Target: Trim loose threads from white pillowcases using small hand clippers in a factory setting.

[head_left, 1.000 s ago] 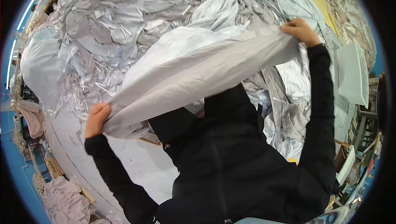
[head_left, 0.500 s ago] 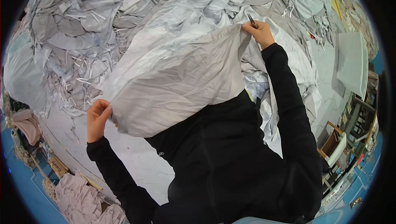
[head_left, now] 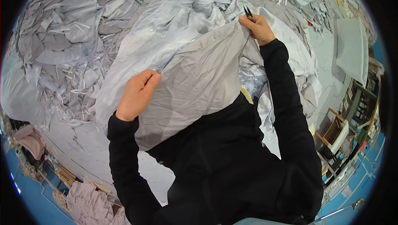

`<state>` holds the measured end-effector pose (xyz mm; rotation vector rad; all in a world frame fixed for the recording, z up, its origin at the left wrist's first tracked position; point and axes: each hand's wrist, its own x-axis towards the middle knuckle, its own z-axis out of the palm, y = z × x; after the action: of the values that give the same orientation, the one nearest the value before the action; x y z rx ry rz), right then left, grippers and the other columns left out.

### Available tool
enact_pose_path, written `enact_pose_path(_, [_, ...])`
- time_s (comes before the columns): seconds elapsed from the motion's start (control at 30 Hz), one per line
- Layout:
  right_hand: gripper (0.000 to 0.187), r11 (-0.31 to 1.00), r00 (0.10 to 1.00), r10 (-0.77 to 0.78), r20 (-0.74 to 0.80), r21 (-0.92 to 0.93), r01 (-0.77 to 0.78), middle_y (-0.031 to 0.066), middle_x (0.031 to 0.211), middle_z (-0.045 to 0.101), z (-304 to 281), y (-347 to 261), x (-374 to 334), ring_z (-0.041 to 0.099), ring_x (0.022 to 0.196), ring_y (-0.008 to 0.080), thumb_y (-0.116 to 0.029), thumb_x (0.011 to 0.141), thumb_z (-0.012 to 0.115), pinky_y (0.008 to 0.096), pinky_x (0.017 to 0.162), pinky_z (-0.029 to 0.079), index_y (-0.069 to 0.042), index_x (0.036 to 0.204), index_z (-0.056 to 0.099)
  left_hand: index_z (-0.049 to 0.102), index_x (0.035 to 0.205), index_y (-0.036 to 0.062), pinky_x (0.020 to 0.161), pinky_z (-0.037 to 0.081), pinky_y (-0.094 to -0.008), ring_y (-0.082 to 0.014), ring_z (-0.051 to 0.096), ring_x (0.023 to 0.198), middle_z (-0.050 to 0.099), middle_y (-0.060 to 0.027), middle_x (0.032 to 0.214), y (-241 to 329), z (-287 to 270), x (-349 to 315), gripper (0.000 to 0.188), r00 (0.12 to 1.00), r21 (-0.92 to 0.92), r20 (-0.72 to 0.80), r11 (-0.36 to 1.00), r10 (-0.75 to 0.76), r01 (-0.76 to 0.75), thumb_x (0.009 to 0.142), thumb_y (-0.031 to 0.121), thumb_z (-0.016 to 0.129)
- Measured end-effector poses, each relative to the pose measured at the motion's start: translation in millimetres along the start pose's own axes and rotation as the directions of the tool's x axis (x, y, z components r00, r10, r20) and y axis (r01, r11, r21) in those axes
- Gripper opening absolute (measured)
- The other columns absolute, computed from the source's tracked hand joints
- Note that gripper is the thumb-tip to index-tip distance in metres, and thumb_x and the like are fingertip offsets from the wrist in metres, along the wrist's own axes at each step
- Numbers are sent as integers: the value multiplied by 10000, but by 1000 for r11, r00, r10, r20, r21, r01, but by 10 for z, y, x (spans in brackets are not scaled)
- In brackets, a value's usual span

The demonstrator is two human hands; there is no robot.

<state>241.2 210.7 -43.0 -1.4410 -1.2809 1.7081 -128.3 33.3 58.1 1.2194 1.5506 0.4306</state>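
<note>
A large grey and pale blue sheet of fabric [head_left: 199, 71] is drawn up in front of my body, its near part hanging against my black top. My left hand [head_left: 138, 94] is closed on the sheet's edge, left of the middle. At the upper right my right hand [head_left: 259, 29] pinches a corner of the same fabric. A small pair of dark thread snips [head_left: 248, 13] is also in that hand, its points sticking up past the fingers. The fabric between both hands is wrinkled and partly raised.
Heaps of grey and pale blue cloth [head_left: 54, 38] with white ties cover the far and left table. A white bin [head_left: 350, 53] stands at the right, near a wooden stool-like frame [head_left: 333, 129]. Pinkish cloth [head_left: 89, 202] lies low at left, by the blue floor [head_left: 29, 185].
My left hand has moved right and up along the fabric's edge, from the left corner toward the middle. My right hand has shifted slightly up and left, still holding its corner.
</note>
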Motion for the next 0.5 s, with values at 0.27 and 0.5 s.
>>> enact_pose_path(0.27, [210,1000,1000,-19,6,-25,19,-113,633,488,-68,94,44,341,484,-3,-299,894,738,209,440,209,-106,854,665,648,931,23,757,389,-193,-26,513,787,606,50,840,-136,-81,209,124,990,-461,106,878,-89,128,919,143,678])
enact_pose_path(0.5, [176,987,987,-159,-9,18,160,-119,669,506,-10,90,41,359,505,-13,-255,915,709,202,452,217,-101,853,652,657,962,10,751,434,-201,-42,562,794,650,21,880,-143,-159,202,109,986,-614,144,775,-78,151,891,86,690])
